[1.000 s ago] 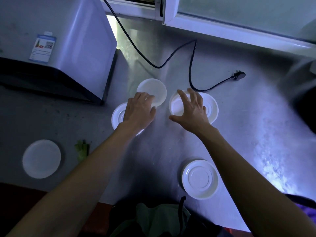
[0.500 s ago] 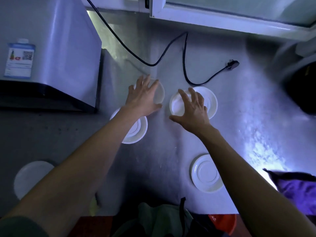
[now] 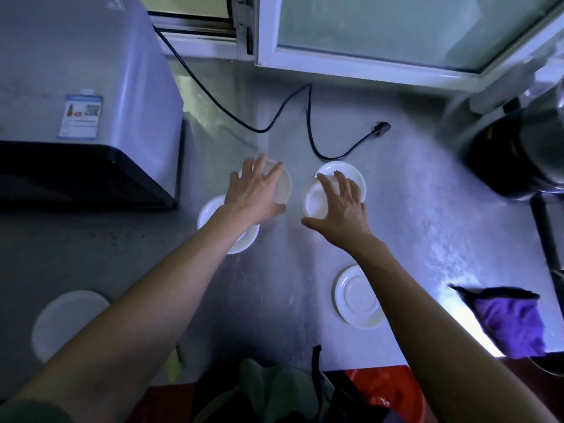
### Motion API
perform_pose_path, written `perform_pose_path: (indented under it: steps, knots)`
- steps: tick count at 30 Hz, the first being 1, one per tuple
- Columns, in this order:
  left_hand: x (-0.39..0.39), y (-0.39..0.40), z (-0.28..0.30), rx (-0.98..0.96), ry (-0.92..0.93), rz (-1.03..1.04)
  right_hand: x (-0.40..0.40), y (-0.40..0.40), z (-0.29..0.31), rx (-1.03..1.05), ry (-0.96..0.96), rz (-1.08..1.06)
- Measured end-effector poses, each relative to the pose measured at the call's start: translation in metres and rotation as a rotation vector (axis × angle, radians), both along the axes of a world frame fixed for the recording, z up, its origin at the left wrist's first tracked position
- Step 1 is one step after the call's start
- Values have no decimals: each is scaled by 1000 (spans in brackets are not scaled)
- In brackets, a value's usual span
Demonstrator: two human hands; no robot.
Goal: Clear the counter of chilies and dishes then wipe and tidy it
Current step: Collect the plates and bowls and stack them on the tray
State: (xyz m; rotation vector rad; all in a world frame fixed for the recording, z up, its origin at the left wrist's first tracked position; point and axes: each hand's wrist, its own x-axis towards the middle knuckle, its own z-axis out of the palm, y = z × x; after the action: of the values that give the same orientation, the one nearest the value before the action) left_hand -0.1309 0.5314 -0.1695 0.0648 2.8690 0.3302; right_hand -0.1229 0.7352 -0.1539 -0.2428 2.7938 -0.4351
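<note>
Several white dishes lie on the steel counter (image 3: 427,227). My left hand (image 3: 256,190) lies with spread fingers on a small white dish (image 3: 282,186) near the middle. Under my left wrist sits a white saucer (image 3: 210,215). My right hand (image 3: 341,209) has its fingers spread over a small white bowl (image 3: 314,199) that sits on a saucer (image 3: 355,175). Another saucer (image 3: 357,297) lies upside down near the front edge. A white plate (image 3: 61,319) is at the front left. A green chili piece (image 3: 174,364) shows below my left forearm.
A grey appliance (image 3: 85,96) fills the back left, and its black cord (image 3: 308,117) and plug (image 3: 381,128) trail across the counter. A dark steel pot (image 3: 518,141) stands at the back right. A purple cloth (image 3: 509,319) lies front right. A red bin (image 3: 387,389) is below the counter edge.
My left hand has slid from the near saucer forward onto the small dish behind it. My right hand has stayed over the bowl. The view has shifted right, showing the purple cloth.
</note>
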Motion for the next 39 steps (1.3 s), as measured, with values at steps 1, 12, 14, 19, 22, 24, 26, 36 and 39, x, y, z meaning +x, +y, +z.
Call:
perform_pose_path:
  steps: [1, 12, 14, 19, 22, 24, 26, 36, 39]
  knots:
    - [9, 2, 2, -4, 7, 3, 4, 2, 2, -6, 3, 4]
    - [117, 25, 12, -87, 2, 61, 85, 32, 5, -69, 49, 98]
    - [138, 30, 16, -99, 12, 62, 103, 39, 4, -75, 54, 111]
    - [197, 35, 26, -120, 16, 122, 150, 46, -1, -101, 60, 166]
    - [232, 30, 30, -121, -18, 166, 175, 37, -4, -98, 35, 226]
    - [253, 22, 32, -118, -29, 201, 188, 25, -4, -100, 20, 270]
    - [271, 11, 34, -126, -27, 238, 198, 11, -3, -105, 22, 312]
    - [365, -82, 27, -1, -33, 488, 240, -100, -8, -82, 57, 503]
    - [400, -120, 20, 32, -68, 533, 272, -144, -10, -71, 44, 564]
